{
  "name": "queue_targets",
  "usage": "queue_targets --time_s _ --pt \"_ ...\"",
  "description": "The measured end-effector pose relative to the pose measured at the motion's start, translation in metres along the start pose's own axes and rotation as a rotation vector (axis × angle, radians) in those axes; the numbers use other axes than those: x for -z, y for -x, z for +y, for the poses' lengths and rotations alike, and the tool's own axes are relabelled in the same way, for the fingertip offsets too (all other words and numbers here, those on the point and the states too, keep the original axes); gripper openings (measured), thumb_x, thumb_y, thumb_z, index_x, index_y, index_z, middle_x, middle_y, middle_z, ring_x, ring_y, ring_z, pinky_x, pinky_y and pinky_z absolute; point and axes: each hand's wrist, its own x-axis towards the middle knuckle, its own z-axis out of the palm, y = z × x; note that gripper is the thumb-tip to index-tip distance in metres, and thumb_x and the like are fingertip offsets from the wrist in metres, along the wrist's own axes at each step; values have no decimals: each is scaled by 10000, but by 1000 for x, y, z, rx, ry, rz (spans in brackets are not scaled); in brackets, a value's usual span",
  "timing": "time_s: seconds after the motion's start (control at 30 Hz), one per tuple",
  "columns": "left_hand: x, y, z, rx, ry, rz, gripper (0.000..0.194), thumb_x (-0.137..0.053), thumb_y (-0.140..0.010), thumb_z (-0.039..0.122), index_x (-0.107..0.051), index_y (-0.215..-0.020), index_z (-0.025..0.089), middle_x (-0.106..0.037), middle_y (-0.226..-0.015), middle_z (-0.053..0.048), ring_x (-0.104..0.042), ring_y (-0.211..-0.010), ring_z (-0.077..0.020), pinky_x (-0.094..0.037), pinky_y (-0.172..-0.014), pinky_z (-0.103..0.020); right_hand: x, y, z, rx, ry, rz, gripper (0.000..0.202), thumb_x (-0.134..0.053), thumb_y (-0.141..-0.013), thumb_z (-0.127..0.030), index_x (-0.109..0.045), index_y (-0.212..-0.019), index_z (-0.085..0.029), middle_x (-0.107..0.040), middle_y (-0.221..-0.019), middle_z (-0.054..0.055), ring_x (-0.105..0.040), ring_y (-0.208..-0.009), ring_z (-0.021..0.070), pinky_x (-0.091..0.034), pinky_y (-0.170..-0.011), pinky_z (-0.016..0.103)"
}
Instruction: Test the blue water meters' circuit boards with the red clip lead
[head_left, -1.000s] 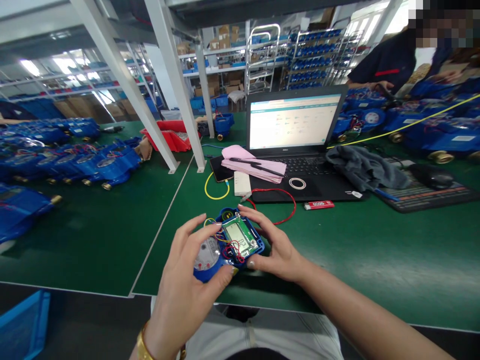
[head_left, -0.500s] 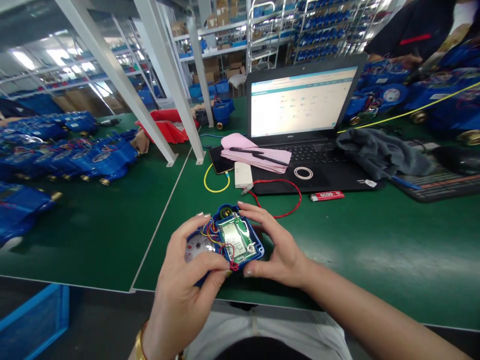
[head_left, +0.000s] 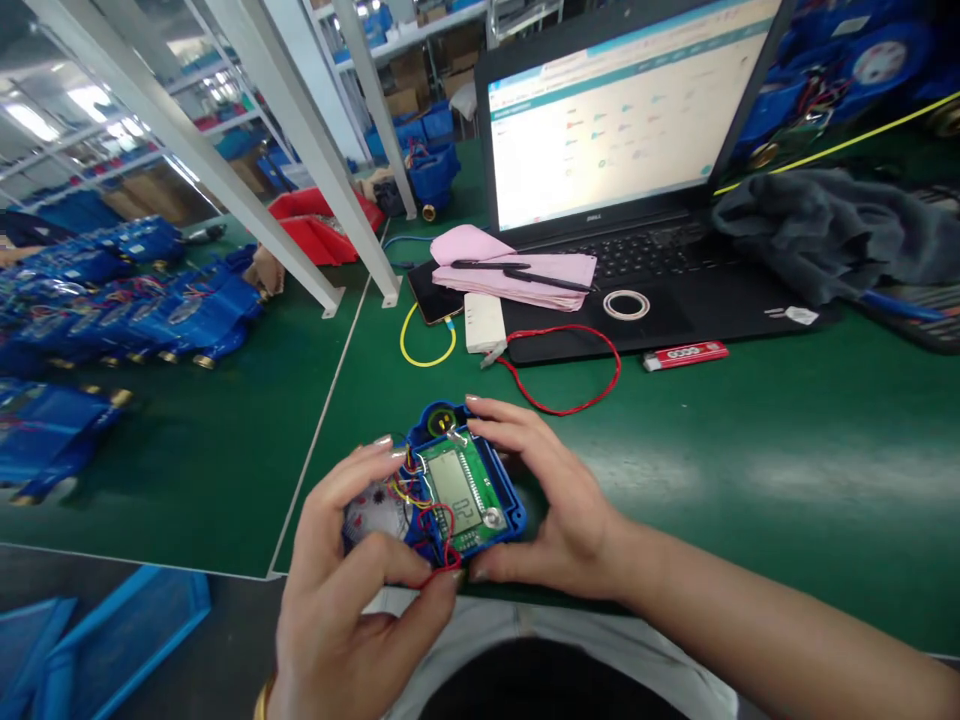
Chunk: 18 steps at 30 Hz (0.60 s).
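Observation:
A blue meter housing (head_left: 511, 497) with its cover off is held between both hands over the front of the green table. Inside lies a green circuit board (head_left: 480, 470) with a small LCD screen (head_left: 455, 488), and red and yellow wires run along its left side. A round dial (head_left: 377, 512) sits at the housing's left. My left hand (head_left: 360, 570) grips the dial side, thumb and a finger pinched near the red wires at the lower edge. On the other side, my right hand (head_left: 555, 500) holds the right part by its top and bottom edges.
Behind stands an open laptop (head_left: 585, 340) with a pink pad (head_left: 532, 278), a white box (head_left: 484, 322), a phone (head_left: 435, 292) and a red cable (head_left: 619, 365). Many blue meters (head_left: 187, 310) lie left. A grey cloth (head_left: 832, 230) rests right; metal posts (head_left: 292, 150) rise behind.
The view has tilted down and come closer to the table. Both hands still hold the housing, which now faces the camera more, its screen plainer. The person at the upper right is out of view.

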Motion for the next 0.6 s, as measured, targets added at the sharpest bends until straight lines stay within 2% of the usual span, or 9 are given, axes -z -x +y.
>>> queue_targets --time_s 0.13,0.3,0.43,0.6 --pt "1 -1 0 -14 -18 -15 210 -633 -742 41 -534 -671 211 -462 -1265 -54 -450 -1225 -249 -386 -1022 -472 0 -1 -2 6 8 11 873 -781 -624 -510 -392 -1315 -144 -431 -1399 163 -392 -1319 214 -392 -1078 367" --pt "3 -4 -1 -32 -51 -54 207 -623 -753 53 -510 -671 205 -451 -1262 -52 -442 -1235 -231 -399 -1013 -433 0 0 -3 -4 2 23 873 -778 -615 -535 -405 -1297 -137 -440 -1387 163 -389 -1316 193 -389 -1071 333" --pt "6 -4 -4 -29 -14 -73 216 -606 -747 16 -516 -673 198 -454 -1259 -60 -432 -1245 -243 -417 -988 -417 -1 1 -3 0 8 28 883 -776 -609 -550 -398 -1299 -150 -446 -1375 165 -393 -1310 200 -401 -1057 347" --pt "9 -7 -7 -47 25 -99 223 -591 -744 10 -515 -661 203 -453 -1267 -55 -426 -1250 -250 -424 -973 -407 -3 2 -2 21 15 48 952 -808 -540 -562 -385 -1296 -167 -447 -1353 166 -407 -1291 246 -424 -1038 412"
